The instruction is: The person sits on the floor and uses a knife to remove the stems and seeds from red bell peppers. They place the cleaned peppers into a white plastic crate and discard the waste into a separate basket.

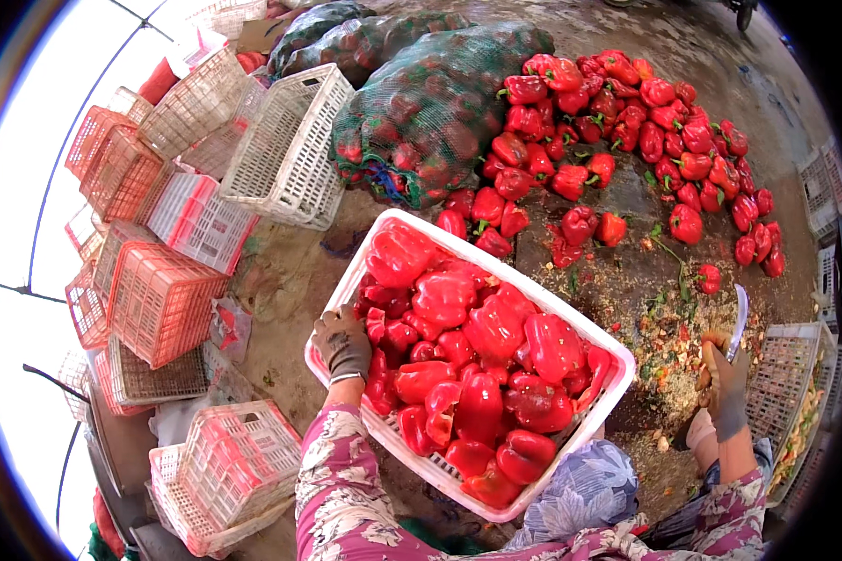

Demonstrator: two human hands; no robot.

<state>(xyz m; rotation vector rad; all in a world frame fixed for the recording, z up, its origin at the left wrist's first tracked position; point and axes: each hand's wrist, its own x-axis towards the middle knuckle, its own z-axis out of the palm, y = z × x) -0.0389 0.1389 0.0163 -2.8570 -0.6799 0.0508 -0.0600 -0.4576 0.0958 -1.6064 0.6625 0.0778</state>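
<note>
In the head view, my gloved left hand (341, 344) grips the left rim of a white plastic crate (608, 393) heaped with red bell pepper pieces (477, 402), some split open. My gloved right hand (725, 383) is at the right, closed on a knife (737, 318) whose curved blade points upward. Seed litter and trimmings (664, 351) lie on the dark surface between the crate and the knife. A pile of whole red peppers (646, 136) spreads beyond the crate toward the back right.
Stacked red and white empty crates (159, 309) line the left, with a pale crate (281, 159) nearer the middle. Green mesh sacks of peppers (421, 107) lie at the back. A crate of pale scraps (781, 402) stands at my right. A wheel (744, 14) shows at the top.
</note>
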